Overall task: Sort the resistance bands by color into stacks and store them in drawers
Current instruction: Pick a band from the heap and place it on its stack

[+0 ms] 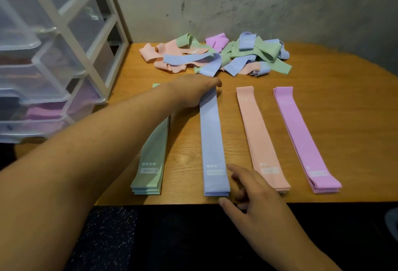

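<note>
At blue stack (212, 141): left hand (193, 92) flat on far end; right hand (249, 193) loosely spread, fingertips (231, 167) touching near end.

Setting, as I log it: a plain home room, storage corner. Wood-grain table (344, 109) under the left hand (193, 92); clear plastic drawer unit (53, 89), white-framed, left of that hand; stained bare wall (258, 1) beyond its fingertips; dark speckled floor (112, 238) beneath the forearm.

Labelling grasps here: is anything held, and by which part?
Nothing gripped: left hand presses the far end of the blue stack, right hand touches its near corner.
</note>
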